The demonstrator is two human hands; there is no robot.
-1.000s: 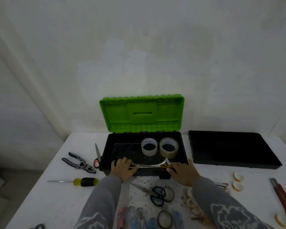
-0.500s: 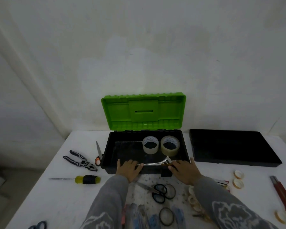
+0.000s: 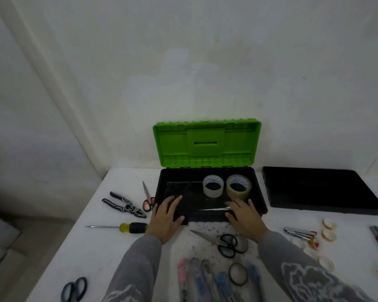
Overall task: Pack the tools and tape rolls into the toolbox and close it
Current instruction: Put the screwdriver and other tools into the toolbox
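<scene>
Our open hands, left (image 3: pixel 166 216) and right (image 3: pixel 246 216), lay the wrench (image 3: pixel 214 209) in the toolbox (image 3: pixel 261 199); next we fetch the scissors (image 3: pixel 224 244) just behind.

Head camera, single view: we looked forward and down from above the near edge of the white table (image 3: pixel 96 247), close over it, facing the wall (image 3: pixel 183 62) behind its far edge.

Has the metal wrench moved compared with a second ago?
Yes. The wrench has gone from above the toolbox's front wall down inside, along that wall; the left hand has let go.
</scene>
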